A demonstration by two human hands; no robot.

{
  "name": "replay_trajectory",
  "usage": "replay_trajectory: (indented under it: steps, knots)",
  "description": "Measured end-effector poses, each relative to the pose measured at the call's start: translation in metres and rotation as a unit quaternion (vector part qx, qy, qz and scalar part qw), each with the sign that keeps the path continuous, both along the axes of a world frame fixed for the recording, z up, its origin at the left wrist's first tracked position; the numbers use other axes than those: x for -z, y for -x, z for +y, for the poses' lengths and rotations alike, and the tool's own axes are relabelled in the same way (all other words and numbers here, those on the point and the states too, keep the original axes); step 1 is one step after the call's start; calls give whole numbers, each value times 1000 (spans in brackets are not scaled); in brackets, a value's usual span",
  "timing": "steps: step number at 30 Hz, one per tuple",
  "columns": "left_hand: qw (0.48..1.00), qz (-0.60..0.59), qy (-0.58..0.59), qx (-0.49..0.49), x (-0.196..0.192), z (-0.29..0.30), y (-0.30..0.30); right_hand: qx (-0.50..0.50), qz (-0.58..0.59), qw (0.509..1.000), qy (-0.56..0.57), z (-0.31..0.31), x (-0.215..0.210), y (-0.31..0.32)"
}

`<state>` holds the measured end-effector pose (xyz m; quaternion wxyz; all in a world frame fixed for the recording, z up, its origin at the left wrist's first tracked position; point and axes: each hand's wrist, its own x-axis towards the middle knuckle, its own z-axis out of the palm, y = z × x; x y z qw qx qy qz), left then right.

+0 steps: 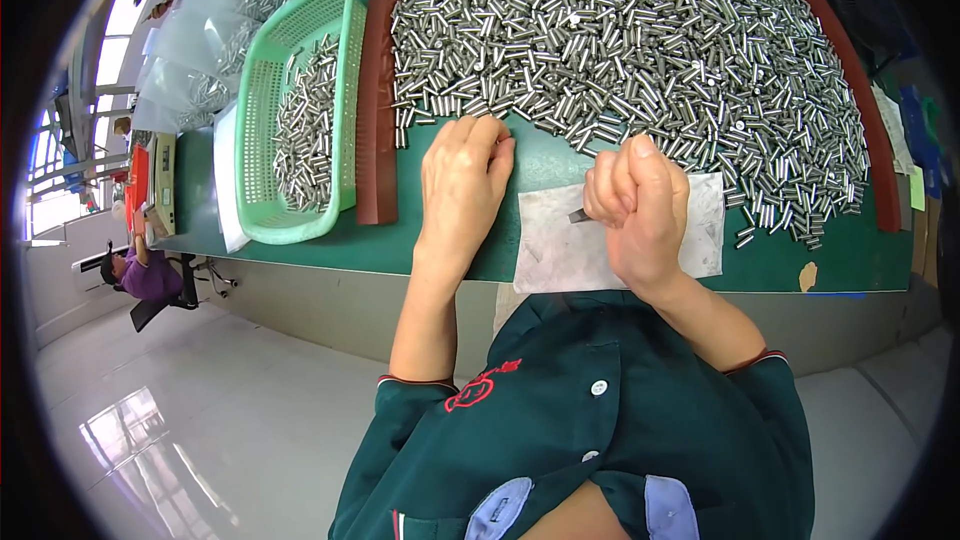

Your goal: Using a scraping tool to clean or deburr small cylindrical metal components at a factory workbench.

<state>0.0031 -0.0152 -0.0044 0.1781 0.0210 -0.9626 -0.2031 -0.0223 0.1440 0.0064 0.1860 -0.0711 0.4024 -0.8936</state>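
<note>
A broad heap of short, shiny metal pins [620,40] covers the green tabletop in front of me. My left hand [462,175] rests at the heap's near edge, palm down and fingers curled under; whatever they hold is hidden. Above a stained white cloth or sheet [560,260], my right hand [640,215] is closed in a fist with the thumb on top. From its left side pokes the end of a short dark metal piece [579,216], the rest of it inside the fist.
Dark red rails [376,140] border the heap left and right. Beyond the left rail stands a light green plastic basket [290,232] partly filled with pins. Clear bags [205,35] of metal parts and a scale [163,190] lie farther left. Other people [150,275] are at the far left.
</note>
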Motion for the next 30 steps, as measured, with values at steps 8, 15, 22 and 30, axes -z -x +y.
replay_trajectory:
  steps: [8, 15, 22, 30]
  knots:
    - [998, -5, -16, -67, 0, 2, -4, 1, 17, 1000, -23, -1, 0, 0]
    - [998, 20, 22, -60, 3, -4, -8, -4, -1, 1000, 0, 0, -1, -1]
    - [932, -47, -356, -53, -2, -2, -11, -3, -1, 1000, 8, 0, 0, 0]
    - [828, -79, -555, 8, 1, -1, -11, 3, -1, 1000, 0, 0, -1, 0]
